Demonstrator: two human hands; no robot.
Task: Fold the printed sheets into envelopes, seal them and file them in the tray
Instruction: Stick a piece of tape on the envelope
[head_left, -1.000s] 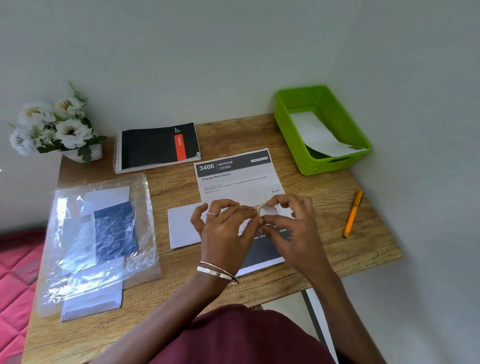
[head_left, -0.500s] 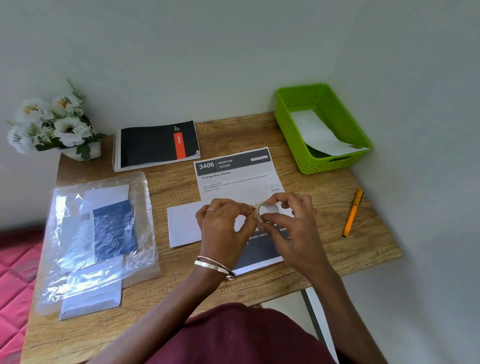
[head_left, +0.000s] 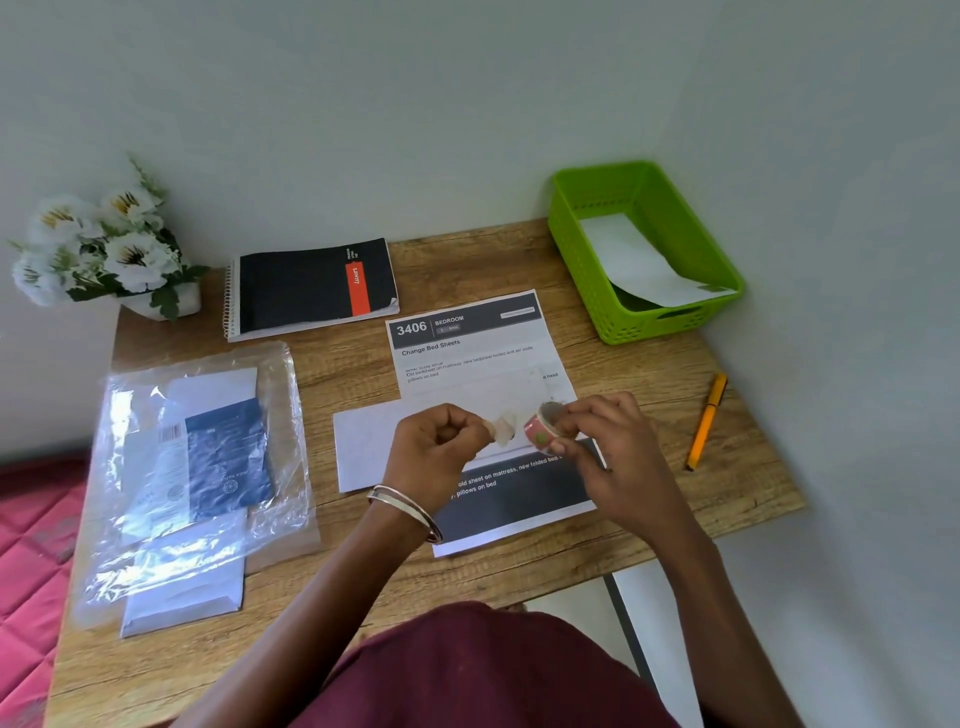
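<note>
Tape roll (head_left: 540, 428): pinched in fingers of right hand (head_left: 618, 457), held above printed sheet (head_left: 483, 364).
Tape strip (head_left: 503, 428): drawn leftward off the roll, free end pinched by curled left hand (head_left: 441, 447); long axis left-right, taut between both hands.
Envelope (head_left: 363, 447): flat on desk, directly beneath and left of the strip; left hand nearer.
Green tray (head_left: 582, 260): far right, one envelope inside; right hand nearer.
Next, as judged: lower strip onto envelope flap.

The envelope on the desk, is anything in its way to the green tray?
Nothing visible blocks it. The envelope lies partly under both hands; the desk toward the green tray holds only the flat printed sheet.
</note>
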